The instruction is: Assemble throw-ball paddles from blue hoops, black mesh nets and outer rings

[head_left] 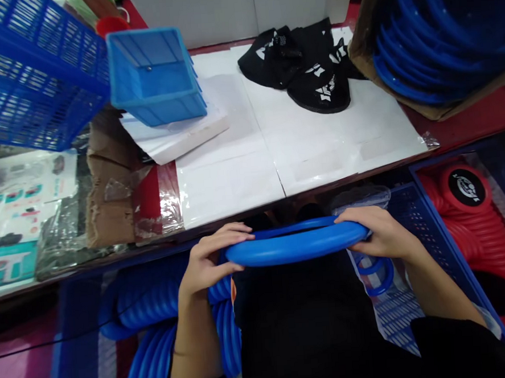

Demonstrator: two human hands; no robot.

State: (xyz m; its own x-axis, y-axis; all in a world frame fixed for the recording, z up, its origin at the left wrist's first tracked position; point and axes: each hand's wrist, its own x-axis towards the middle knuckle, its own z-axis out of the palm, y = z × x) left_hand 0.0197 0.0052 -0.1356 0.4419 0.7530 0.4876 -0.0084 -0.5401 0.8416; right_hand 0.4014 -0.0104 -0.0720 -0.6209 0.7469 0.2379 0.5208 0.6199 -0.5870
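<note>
A smooth blue plastic ring is held nearly edge-on in front of my body, just below the table's front edge. My left hand grips its left end, thumb below and fingers above. At the opposite end my right hand is closed round the rim. Beyond the ring, several black fabric pieces with white print lie in a heap on the white-covered table.
A small blue bin rests on a white box, beside a blue basket. A carton of blue rings stands at back right. Crates below hold blue rings to the left and red rings to the right.
</note>
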